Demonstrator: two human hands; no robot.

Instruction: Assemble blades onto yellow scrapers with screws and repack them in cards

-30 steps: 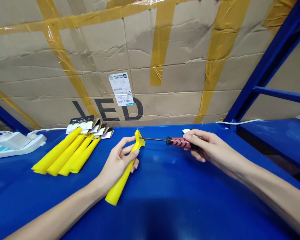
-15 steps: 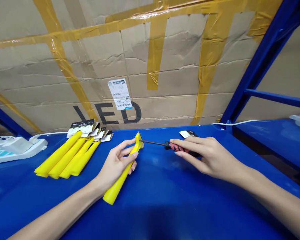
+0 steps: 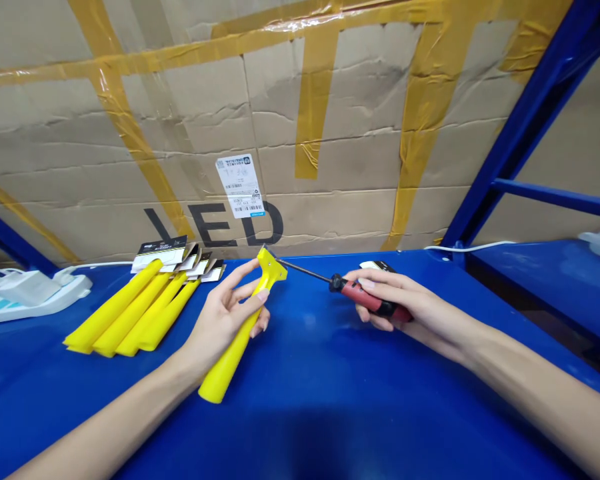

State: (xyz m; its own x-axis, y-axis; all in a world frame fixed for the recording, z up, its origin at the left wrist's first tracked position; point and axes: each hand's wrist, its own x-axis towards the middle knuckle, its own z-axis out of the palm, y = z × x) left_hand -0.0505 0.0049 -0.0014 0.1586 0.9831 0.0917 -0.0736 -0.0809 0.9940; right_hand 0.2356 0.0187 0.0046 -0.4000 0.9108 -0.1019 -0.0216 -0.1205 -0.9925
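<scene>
My left hand (image 3: 233,310) is closed around the neck of a yellow scraper (image 3: 229,363), its wide head up and its handle slanting down to the left. Two small screws show on the face of the head. My right hand (image 3: 405,303) grips a red and black screwdriver (image 3: 360,293) by its handle. The dark shaft points left, its tip at the upper right of the scraper head; whether it touches is hard to tell. Several more yellow scrapers (image 3: 130,310) lie side by side to the left, with black and white cards (image 3: 160,253) at their far ends.
A blue shelf surface (image 3: 340,387) lies under my hands, with a large taped cardboard box (image 3: 360,133) behind it. At far left is a white power strip (image 3: 65,293). A card (image 3: 377,265) lies behind my right hand. A blue post (image 3: 510,140) rises at right.
The scraper has turned so its head's face and screws show, and it has shifted slightly left. The screwdriver now tilts down to the right, and my right hand wraps more fully round its handle.
</scene>
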